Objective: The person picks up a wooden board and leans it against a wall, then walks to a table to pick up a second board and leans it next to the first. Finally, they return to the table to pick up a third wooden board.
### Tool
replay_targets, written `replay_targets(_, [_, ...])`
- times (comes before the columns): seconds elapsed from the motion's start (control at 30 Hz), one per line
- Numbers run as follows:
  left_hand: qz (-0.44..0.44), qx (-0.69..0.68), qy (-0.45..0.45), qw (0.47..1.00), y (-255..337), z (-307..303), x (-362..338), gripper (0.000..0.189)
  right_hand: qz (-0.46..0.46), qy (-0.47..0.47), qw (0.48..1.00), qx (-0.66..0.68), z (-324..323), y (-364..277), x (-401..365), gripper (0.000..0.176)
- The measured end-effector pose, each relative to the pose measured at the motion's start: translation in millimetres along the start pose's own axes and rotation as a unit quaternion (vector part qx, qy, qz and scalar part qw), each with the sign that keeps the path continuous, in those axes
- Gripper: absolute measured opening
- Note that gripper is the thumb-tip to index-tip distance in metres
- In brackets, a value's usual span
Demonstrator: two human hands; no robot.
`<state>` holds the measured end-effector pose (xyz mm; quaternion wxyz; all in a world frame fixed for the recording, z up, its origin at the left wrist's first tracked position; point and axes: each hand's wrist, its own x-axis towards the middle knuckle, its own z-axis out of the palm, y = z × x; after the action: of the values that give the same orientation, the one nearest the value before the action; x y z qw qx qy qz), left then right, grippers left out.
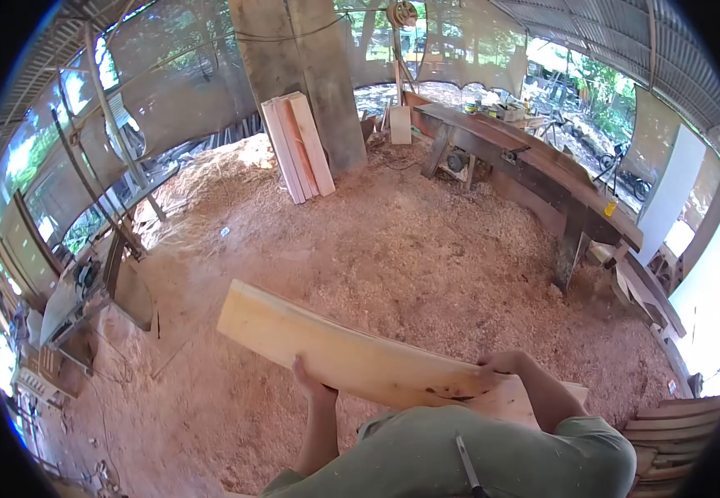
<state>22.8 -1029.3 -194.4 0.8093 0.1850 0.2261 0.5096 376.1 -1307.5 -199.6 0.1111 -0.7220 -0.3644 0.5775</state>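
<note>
A long pale wooden board [343,344] crosses in front of my body, its left end higher and farther out than its right. My left hand [313,383] grips its lower edge, thumb up against the broad face. Over the upper edge near the right end, my right hand [503,363] is closed on the same board. Dark knots mark the wood close to that hand. Beneath the right end, part of another pale wooden piece [505,401] shows by my forearm.
Wood shavings [360,241] cover the floor. Ahead, several boards [298,148] lean on a wide slab [335,124]. A long workbench [526,153] with a motor underneath stands at right. Stacked boards [675,436] lie at my lower right, and a cluttered table [78,307] stands left.
</note>
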Motion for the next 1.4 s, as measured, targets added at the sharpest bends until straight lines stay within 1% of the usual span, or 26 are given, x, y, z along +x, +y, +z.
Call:
replay_targets(0.03, [0.0,0.003,-0.003,1.0,-4.8,10.7,27.3,0.064,0.049,-0.021,0.998,0.016,-19.6,-23.6,9.9,0.081])
replay_targets(0.07, [0.014,0.021,-0.022,0.999,-10.4,20.3,53.9,0.064,0.047,-0.02,0.998,0.021,-31.3,-36.8,29.2,0.081])
replay_targets(0.13, [0.026,0.043,-0.039,0.998,-22.9,37.1,102.9,0.063,-0.026,0.05,0.998,0.037,-55.1,-51.5,71.3,0.076])
replay_targets(0.17, [0.013,0.046,-0.021,0.999,-28.6,44.0,122.4,0.064,-0.024,0.046,0.998,0.042,-64.9,-41.0,97.3,0.076])
replay_targets(0.23, [0.013,0.044,-0.008,0.999,-49.0,57.2,174.3,0.064,-0.129,0.013,0.992,0.006,-110.0,-29.4,156.1,0.073])
replay_targets(0.27, [0.023,0.034,-0.015,0.999,-58.9,57.1,197.9,0.065,-0.137,0.012,0.991,0.003,-133.8,-49.8,161.7,0.073])
replay_targets(0.33, [0.037,0.024,-0.017,0.999,-72.7,63.1,242.4,0.065,-0.09,-0.063,0.987,0.115,-184.8,-90.4,160.0,0.08])
replay_targets(0.4, [0.015,-0.002,-0.04,0.999,-86.2,79.6,279.1,0.066,-0.066,-0.058,0.994,0.063,-248.5,-124.1,177.2,0.081])
replay_targets(0.43, [0.017,0.0,-0.024,1.0,-90.7,85.9,288.4,0.066,-0.043,-0.059,0.997,0.021,-269.3,-135.8,187.3,0.083])
replay_targets(0.47, [0.023,0.014,0.0,1.0,-92.1,95.9,302.7,0.069,-0.043,-0.072,0.996,0.018,-296.4,-147.2,199.1,0.083])
replay_targets(0.53, [0.029,0.032,0.045,0.998,-89.4,92.7,317.7,0.071,0.03,-0.157,0.982,0.102,-333.1,-161.9,219.2,0.082])
replay_targets(0.57, [0.054,0.041,0.036,0.997,-89.9,84.5,331.9,0.072,0.034,-0.164,0.981,0.095,-344.1,-174.4,222.7,0.082])
replay_targets(0.63, [0.098,0.038,0.009,0.994,-80.4,89.6,389.5,0.074,-0.1,-0.116,0.988,0.022,-377.9,-207.5,234.6,0.085])
replay_targets(0.67, [0.1,0.004,0.039,0.994,-67.0,91.9,405.3,0.073,-0.1,-0.117,0.988,0.019,-388.3,-204.8,261.9,0.085])
replay_targets(0.7, [0.098,-0.03,0.073,0.992,-62.0,92.7,420.0,0.071,-0.085,-0.121,0.988,-0.036,-396.7,-196.2,296.7,0.084])
replay_targets(0.73, [0.099,-0.033,0.073,0.992,-63.4,94.9,443.0,0.071,-0.073,-0.121,0.986,-0.093,-410.7,-203.5,317.7,0.083])
replay_targets(0.83, [0.091,-0.047,0.086,0.991,-76.4,79.3,504.2,0.071,-0.051,-0.129,0.989,-0.047,-457.1,-220.5,373.1,0.083])
replay_targets(0.87, [0.093,-0.037,0.119,0.988,-81.3,73.2,532.3,0.07,-0.041,-0.138,0.989,-0.046,-464.6,-235.0,382.6,0.083])
replay_targets(0.9, [0.098,-0.034,0.141,0.985,-84.9,73.3,567.3,0.069,-0.048,-0.111,0.99,-0.073,-481.4,-256.6,387.3,0.084])
replay_targets(0.93, [0.098,-0.048,0.135,0.985,-83.7,89.3,602.5,0.069,-0.056,-0.077,0.99,-0.107,-508.4,-279.9,395.2,0.084])
replay_targets(1.0, [0.109,-0.059,0.105,0.987,-79.7,111.1,630.7,0.069,-0.055,-0.058,0.99,-0.116,-541.7,-284.5,432.7,0.083])
replay_targets(1.07, [0.11,-0.068,0.102,0.986,-72.4,115.7,669.8,0.068,-0.072,-0.044,0.989,-0.121,-562.2,-302.4,455.7,0.082])
replay_targets(1.13, [0.116,-0.07,0.089,0.987,-60.7,128.7,714.3,0.067,-0.08,0.002,0.988,-0.132,-578.4,-323.0,467.8,0.082])
replay_targets(1.23, [0.127,-0.052,0.074,0.988,-43.0,152.6,769.7,0.068,-0.067,-0.027,0.988,-0.138,-614.0,-375.1,487.0,0.085])
replay_targets(1.37, [0.117,-0.037,0.073,0.99,-34.1,182.5,836.4,0.068,-0.074,-0.02,0.992,-0.101,-644.6,-379.3,579.4,0.074])
replay_targets(1.4, [0.112,-0.031,0.08,0.99,-34.9,186.9,852.4,0.068,-0.136,-0.013,0.99,-0.038,-650.6,-372.9,602.1,0.074])
